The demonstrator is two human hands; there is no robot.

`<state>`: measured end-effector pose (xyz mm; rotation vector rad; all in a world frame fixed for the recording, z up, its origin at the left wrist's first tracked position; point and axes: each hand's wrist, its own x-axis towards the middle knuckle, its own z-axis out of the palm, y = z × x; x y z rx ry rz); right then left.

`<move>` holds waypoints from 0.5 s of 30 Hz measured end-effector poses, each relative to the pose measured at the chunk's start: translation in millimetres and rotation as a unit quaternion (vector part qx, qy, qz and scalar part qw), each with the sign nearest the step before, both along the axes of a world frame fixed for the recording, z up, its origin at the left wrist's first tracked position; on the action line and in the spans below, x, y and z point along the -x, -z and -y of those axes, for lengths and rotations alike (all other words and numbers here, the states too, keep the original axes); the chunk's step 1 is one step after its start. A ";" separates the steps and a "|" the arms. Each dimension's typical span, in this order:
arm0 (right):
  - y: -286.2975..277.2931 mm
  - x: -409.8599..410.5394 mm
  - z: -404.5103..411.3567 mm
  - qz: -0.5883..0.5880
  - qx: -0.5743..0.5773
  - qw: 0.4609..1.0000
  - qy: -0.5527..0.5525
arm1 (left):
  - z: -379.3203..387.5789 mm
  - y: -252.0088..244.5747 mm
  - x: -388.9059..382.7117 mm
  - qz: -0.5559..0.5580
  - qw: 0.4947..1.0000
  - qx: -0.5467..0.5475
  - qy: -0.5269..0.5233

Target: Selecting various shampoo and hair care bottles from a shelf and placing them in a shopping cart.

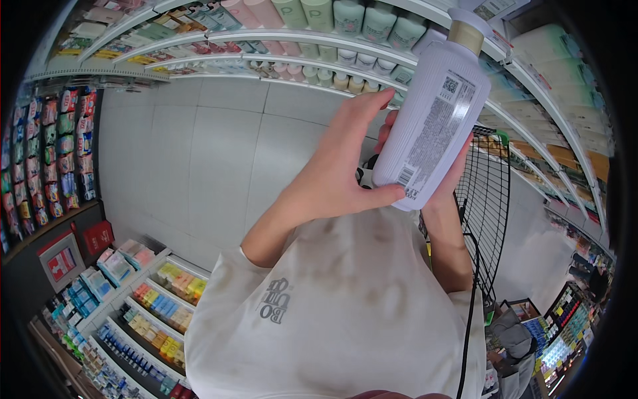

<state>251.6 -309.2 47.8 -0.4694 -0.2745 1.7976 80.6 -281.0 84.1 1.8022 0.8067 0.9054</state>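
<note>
A lilac plastic bottle [431, 119] with a gold-coloured collar and pale cap is tilted, its top leaning right, its printed back label facing me. My right hand [448, 184] holds it from behind and the right side, with fingertips showing past its left edge. My left hand [344, 159] is at the bottle's left, thumb tip against the lower part of the label, index finger raised and apart from the bottle. Any contact by its other fingers is hidden. Both hands are in front of my white T-shirt [349, 299].
Shelves of bottles [319, 15] curve across the top and continue down the right side. A black wire shopping cart [486, 199] stands just right of my arm. Hanging packets [67, 144] line the left; a low shelf unit [167, 294] is at lower left. A person [590, 274] is far right.
</note>
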 end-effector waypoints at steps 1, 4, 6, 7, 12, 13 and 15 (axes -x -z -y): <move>-2.2 1.1 0.6 -0.004 -0.005 1.000 -0.006 | 0.9 -1.8 -1.2 0.003 1.000 0.005 0.004; -0.8 2.3 3.9 -0.016 -0.031 0.999 -0.022 | 3.1 -3.7 -4.3 0.024 1.000 0.012 0.009; 4.9 0.0 6.8 0.000 -0.036 0.999 -0.031 | 0.4 -2.8 -6.4 0.041 0.999 0.014 0.006; 7.8 -0.6 8.1 0.015 -0.041 0.998 -0.042 | -1.8 -2.1 -7.1 0.058 0.998 0.017 0.000; 17.4 4.8 15.4 0.009 -0.021 0.999 -0.025 | -21.8 1.2 -5.5 0.077 0.996 -0.025 -0.040; 20.8 4.7 16.1 -0.050 -0.065 0.995 -0.049 | -25.9 0.1 -5.8 0.086 0.994 -0.033 -0.055; 23.6 8.3 19.1 -0.069 -0.058 0.994 -0.057 | -34.8 -3.5 -8.0 0.087 0.993 -0.040 -0.068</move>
